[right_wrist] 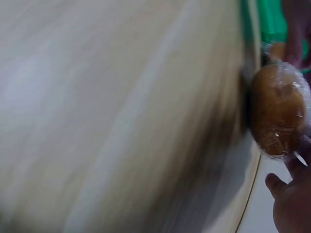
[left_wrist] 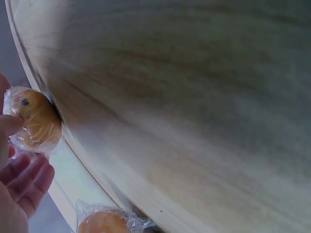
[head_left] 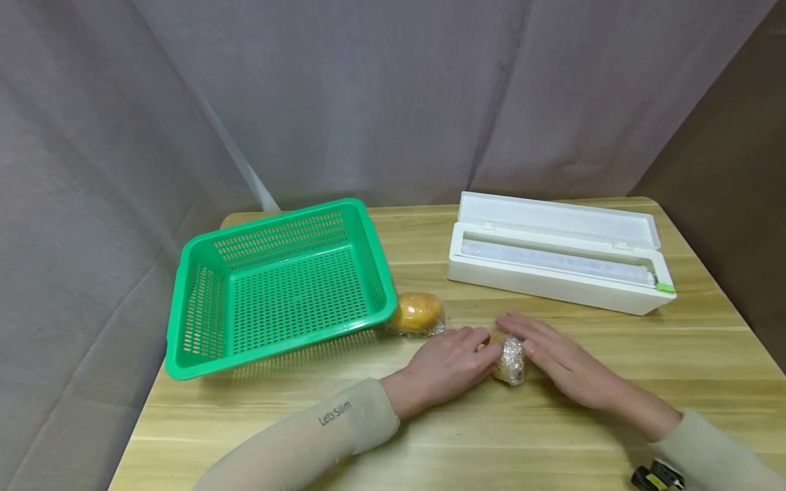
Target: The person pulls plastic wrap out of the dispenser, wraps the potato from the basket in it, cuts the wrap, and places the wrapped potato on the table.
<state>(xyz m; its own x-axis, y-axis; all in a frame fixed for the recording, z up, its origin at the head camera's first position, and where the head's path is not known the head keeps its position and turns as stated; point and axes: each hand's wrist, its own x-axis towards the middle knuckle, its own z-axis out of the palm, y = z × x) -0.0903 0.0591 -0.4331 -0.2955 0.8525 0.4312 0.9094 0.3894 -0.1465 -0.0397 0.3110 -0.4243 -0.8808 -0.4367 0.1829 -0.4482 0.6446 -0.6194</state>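
A yellow-orange mango wrapped in clear film (head_left: pixel 511 363) lies on the table between the two hands. My left hand (head_left: pixel 448 367) holds it from the left with bent fingers. On the other side, the right hand (head_left: pixel 568 365) has its fingers fairly straight, the tips at the crinkled film. The left wrist view shows a dark stem spot on the mango (left_wrist: pixel 43 121) and a fingertip pressing the film. In the right wrist view the mango (right_wrist: pixel 273 109) sits between both hands' fingers. A second film-wrapped mango (head_left: pixel 417 312) rests left of the left hand.
A green perforated basket (head_left: pixel 282 348) stands at the left, its corner beside the second mango. At the back right is a white film dispenser box (head_left: pixel 552 286), lid up, with a roll inside. A small black item (head_left: pixel 657 476) shows below the right sleeve.
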